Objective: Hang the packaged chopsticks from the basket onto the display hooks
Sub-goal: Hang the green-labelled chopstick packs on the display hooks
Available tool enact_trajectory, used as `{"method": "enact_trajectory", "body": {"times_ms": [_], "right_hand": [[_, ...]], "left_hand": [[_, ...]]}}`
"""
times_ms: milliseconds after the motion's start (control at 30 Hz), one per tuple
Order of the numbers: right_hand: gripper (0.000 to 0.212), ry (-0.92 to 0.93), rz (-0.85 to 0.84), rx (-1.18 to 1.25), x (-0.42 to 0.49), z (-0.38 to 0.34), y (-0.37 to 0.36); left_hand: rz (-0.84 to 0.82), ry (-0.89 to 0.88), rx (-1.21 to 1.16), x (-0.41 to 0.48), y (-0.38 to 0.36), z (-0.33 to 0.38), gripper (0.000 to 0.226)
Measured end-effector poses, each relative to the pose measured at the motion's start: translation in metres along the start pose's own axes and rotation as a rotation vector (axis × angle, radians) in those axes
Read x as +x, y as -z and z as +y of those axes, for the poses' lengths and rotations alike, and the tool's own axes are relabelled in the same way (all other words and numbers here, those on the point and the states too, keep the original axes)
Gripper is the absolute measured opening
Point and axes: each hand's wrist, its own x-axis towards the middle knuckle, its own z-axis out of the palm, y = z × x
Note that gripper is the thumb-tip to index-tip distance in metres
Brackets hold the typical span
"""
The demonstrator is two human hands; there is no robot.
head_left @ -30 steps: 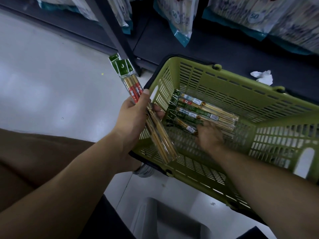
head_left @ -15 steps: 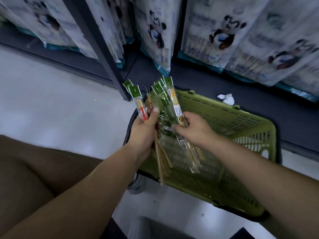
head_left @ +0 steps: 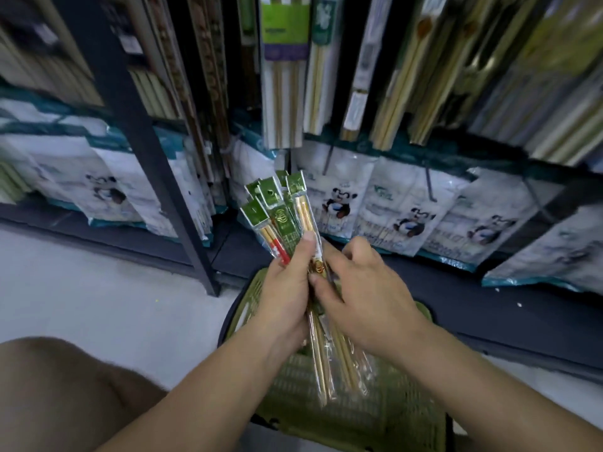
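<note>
Several chopstick packs (head_left: 283, 213) fan upward from the clenched left grip (head_left: 284, 298) — right grip (head_left: 365, 298) pinching their middle — above the basket (head_left: 404, 419).

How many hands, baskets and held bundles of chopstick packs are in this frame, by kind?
2 hands: left hand, right hand
1 green basket
1 bundle of chopstick packs, gripped in both hands
Total: 4

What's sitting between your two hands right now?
Head view: only the bundle of packaged chopsticks; the left hand grips it and the right hand pinches its other side.
</note>
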Motion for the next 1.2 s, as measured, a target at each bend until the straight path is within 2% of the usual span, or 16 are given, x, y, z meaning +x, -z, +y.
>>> {"method": "enact_trajectory", "body": {"times_ms": [67, 167, 200, 267, 333, 433, 533, 700, 800, 933, 1067, 1200], "right_hand": [[0.044, -0.030, 0.066, 0.113, 0.000, 0.002, 0.019], [0.055, -0.104, 0.149, 0.356, 0.005, 0.008, 0.050], [0.053, -0.128, 0.187, 0.473, 0.008, 0.009, 0.063], [0.037, -0.137, 0.300, 0.691, 0.018, 0.011, 0.094], [0.020, -0.101, 0.434, 0.794, 0.030, 0.011, 0.129], [0.007, -0.041, 0.570, 0.833, 0.045, 0.008, 0.177], [0.010, -0.052, 0.673, 0.828, 0.059, 0.008, 0.211], [0.022, -0.113, 0.694, 0.912, 0.075, 0.019, 0.239], [0.028, -0.115, 0.739, 0.891, 0.083, 0.025, 0.248], [0.035, -0.135, 0.789, 0.928, 0.096, 0.030, 0.264], [0.030, -0.184, 0.816, 0.870, 0.110, 0.035, 0.275], [0.025, -0.198, 0.846, 0.845, 0.120, 0.040, 0.279]], "left_hand": [[-0.041, -0.042, 0.059, -0.005, -0.016, 0.016, 0.026], [-0.130, -0.136, 0.141, -0.010, -0.038, 0.042, 0.033], [-0.174, -0.170, 0.155, -0.011, -0.046, 0.051, 0.037], [-0.277, -0.258, 0.215, -0.011, -0.063, 0.070, 0.040], [-0.347, -0.370, 0.300, -0.008, -0.080, 0.088, 0.035], [-0.430, -0.491, 0.417, -0.005, -0.108, 0.108, 0.024], [-0.482, -0.575, 0.454, -0.001, -0.133, 0.121, 0.014], [-0.522, -0.592, 0.422, 0.008, -0.162, 0.125, 0.028], [-0.513, -0.585, 0.406, 0.012, -0.170, 0.124, 0.038], [-0.459, -0.623, 0.391, 0.018, -0.174, 0.128, 0.033], [-0.435, -0.625, 0.399, 0.022, -0.173, 0.126, 0.042], [-0.413, -0.600, 0.400, 0.028, -0.171, 0.126, 0.024]]}}
